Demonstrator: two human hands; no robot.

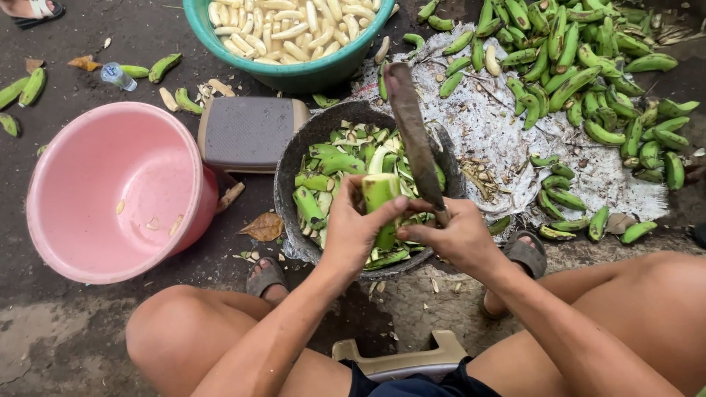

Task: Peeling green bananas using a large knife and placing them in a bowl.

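peels point(346, 158) fill dark basin point(288, 165); peeled bananas point(290, 26) fill green tub point(220, 40).

A small clear plastic bottle point(118, 76) with blue label lies upper left.

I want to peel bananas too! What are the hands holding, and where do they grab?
The left hand grips a green banana around its middle. The right hand holds a knife by its handle, blade pointing up.

A basin of peels point(294, 173) sits between the person's feet. To its left stands an empty tub point(110, 191), with a low stool point(246, 132) between them. Beyond it is a bowl of peeled bananas point(287, 29). At right, unpeeled bananas point(581, 73) lie on what looks like a sack point(500, 132).
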